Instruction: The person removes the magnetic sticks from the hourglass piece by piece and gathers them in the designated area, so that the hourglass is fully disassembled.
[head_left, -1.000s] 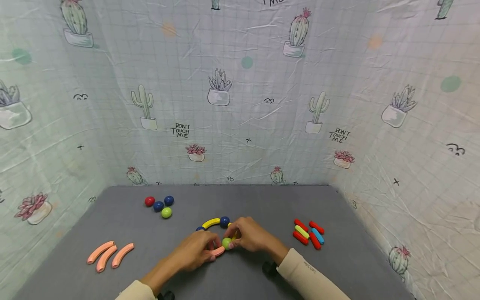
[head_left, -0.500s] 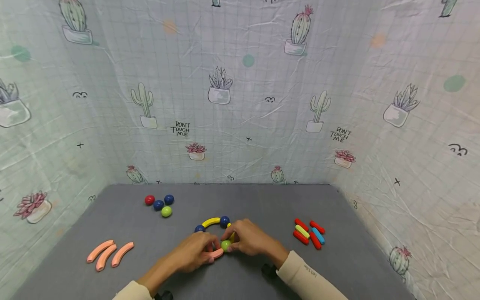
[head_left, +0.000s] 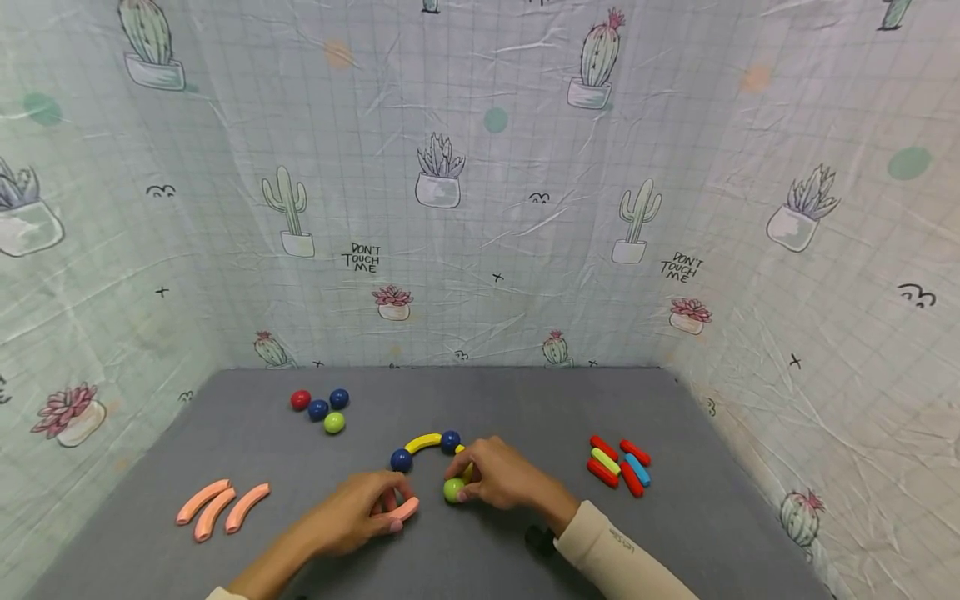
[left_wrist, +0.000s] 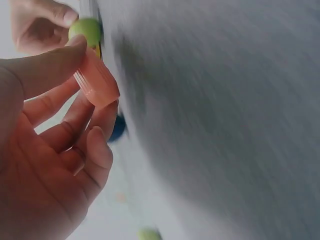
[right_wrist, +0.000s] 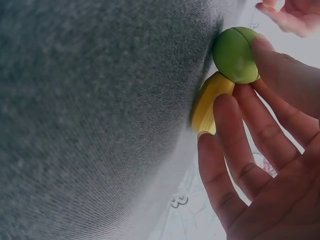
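My left hand [head_left: 358, 510] pinches a short pink curved tube [head_left: 406, 509] between thumb and fingers, apart from the green ball. In the left wrist view the ribbed end of that pink tube [left_wrist: 97, 82] shows. To its right, my right hand [head_left: 498, 477] pinches a lime green ball [head_left: 453, 490] with the thumb against it. A yellow curved tube [right_wrist: 212, 102] meets this ball in the right wrist view, with fingertips along it. Farther back the partial ring continues: a blue ball [head_left: 451, 441], another yellow tube [head_left: 423, 442] and a second blue ball [head_left: 401, 460] at its left end.
Pink curved tubes [head_left: 214, 514] lie at the left of the grey table [head_left: 510, 400]. Behind them sit a red ball [head_left: 301, 400], blue balls [head_left: 318, 409] and a green ball [head_left: 334, 422]. Several red, blue and yellow-green sticks [head_left: 604, 462] lie at the right.
My left hand has drawn the pink tube away to the left, opening a gap from the green ball. The right hand stays on the green ball, nearly unmoved.
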